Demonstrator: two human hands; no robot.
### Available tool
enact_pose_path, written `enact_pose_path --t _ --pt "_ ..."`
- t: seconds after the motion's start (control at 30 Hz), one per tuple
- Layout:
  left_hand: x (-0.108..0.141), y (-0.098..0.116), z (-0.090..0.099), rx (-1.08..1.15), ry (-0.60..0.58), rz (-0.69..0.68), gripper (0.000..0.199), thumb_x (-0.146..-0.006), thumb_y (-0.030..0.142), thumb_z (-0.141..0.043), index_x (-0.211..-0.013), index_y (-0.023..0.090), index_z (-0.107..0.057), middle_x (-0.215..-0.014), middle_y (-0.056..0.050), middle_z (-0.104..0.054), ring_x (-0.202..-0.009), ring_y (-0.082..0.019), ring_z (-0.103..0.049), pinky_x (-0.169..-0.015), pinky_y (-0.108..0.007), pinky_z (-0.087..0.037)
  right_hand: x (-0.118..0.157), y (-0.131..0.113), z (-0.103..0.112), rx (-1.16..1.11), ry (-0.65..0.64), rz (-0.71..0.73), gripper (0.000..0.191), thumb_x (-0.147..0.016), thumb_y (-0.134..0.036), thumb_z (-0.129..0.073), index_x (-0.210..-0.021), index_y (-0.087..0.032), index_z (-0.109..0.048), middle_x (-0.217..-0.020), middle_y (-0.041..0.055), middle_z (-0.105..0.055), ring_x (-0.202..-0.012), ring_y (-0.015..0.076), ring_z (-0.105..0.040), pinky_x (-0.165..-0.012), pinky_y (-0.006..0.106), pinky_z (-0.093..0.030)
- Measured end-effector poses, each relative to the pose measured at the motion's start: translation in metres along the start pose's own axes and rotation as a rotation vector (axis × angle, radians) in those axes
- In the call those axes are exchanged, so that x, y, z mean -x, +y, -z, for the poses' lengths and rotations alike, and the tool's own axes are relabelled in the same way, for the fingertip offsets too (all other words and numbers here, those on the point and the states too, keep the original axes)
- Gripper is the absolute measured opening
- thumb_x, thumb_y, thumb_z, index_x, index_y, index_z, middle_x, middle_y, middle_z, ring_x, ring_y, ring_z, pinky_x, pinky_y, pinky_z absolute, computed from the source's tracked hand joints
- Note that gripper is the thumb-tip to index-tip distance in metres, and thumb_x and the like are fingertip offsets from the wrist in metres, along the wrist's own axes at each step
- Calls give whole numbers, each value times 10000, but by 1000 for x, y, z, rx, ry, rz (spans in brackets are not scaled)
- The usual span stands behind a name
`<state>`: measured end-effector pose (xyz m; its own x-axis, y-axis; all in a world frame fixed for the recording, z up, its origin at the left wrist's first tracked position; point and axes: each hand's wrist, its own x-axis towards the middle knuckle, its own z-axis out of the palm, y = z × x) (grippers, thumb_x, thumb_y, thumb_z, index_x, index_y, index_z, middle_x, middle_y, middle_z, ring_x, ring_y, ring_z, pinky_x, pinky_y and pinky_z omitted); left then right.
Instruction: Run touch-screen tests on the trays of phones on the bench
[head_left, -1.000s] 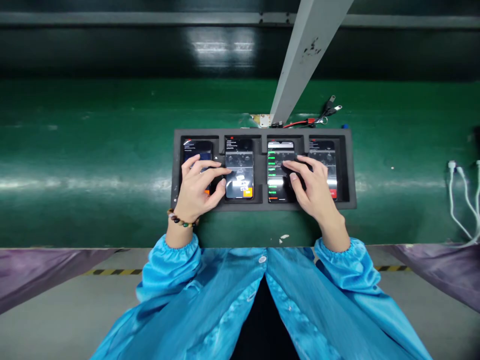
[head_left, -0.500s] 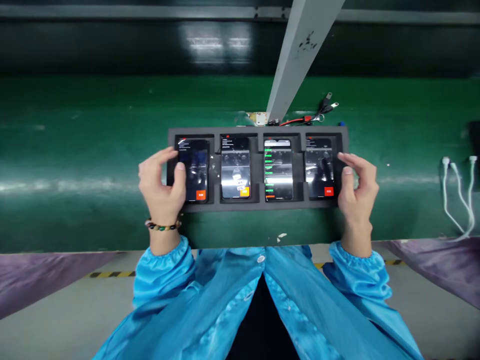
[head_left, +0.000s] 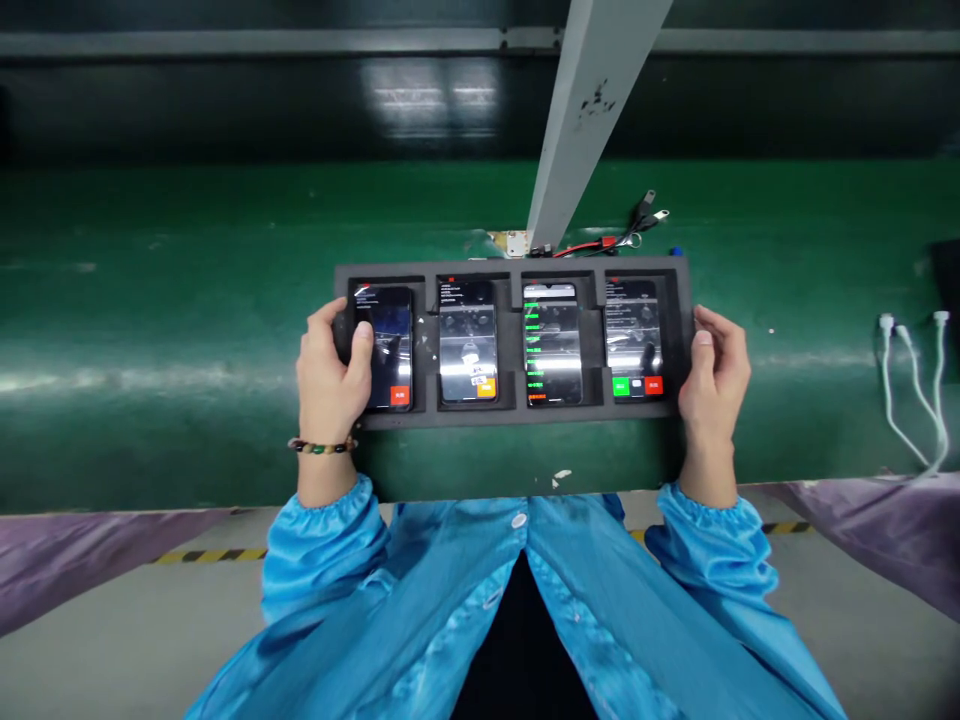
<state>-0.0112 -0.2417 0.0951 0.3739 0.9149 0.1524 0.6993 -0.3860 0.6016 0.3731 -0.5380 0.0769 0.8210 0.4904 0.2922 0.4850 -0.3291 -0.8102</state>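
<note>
Four phones lie in a dark tray at the centre of the frame, on the green surface. At centre left, the left hand has its fingers clamped on the tray's end, thumb over the rim. At centre right, the right hand bends its fingers beside the other end; whether they clamp it, I cannot tell

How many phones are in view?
4, all in the dark tray, one per compartment. From left to right: the first phone by the left hand, the second phone, the third phone with green text, the fourth phone nearest the right hand.
</note>
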Motion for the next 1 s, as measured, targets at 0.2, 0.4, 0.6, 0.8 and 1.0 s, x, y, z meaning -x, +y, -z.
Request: enact_pose_path --t 0.2,0.4,0.6,0.8,1.0 --pt "0 7 1 -46 -18 18 590 -1086 578 -522 -1571 244 -566 -1530 -139 -676 -1392 -342 -657 -1213 -505 -517 7 -6 1 -36 26 61 424 -1105 -491 -574 -1421 -251 -724 -1438 99 -756 -1362 304 -703 -1227 591 -520" --pt "0 5 0 -46 -10 5 580 -1083 573 -530 -1563 250 -577 -1515 -140 -679 -1393 -362 -652 -1214 -533 -511 37 -6 14 116 -141 489 309 -1075 -355 -562 -1133 -275 -855 -1184 92 -830 -1137 309 -765 -1052 570 -567" --pt "0 8 1 -42 -17 -5 580 -1090 570 -525 -1554 227 -584 -1527 -155 -670 -1401 -372 -641 -1219 -542 -495 47 -8 13 151 -210 535 317 -1060 -338 -557 -1103 -275 -865 -1167 83 -833 -1064 287 -782 -973 523 -578" --pt "1 6 1 -16 -26 2 605 -1094 592 -516 -1562 213 -577 -1547 -153 -659 -1412 -358 -631 -1233 -530 -485 49 -33 -14 64 -181 467 295 -1064 -304 -577 -1199 -274 -838 -1144 88 -831 -1139 304 -774 -1018 532 -585" --pt "2 4 1 4 -26 1 597 -1098 593 -507 -1550 209 -577 -1540 -151 -663 -1388 -342 -638 -1221 -515 -489 36 -50 -22 80 -176 408 294 -1084 -315 -584 -1273 -249 -798 -1233 103 -822 -1264 313 -736 -1134 570 -564"
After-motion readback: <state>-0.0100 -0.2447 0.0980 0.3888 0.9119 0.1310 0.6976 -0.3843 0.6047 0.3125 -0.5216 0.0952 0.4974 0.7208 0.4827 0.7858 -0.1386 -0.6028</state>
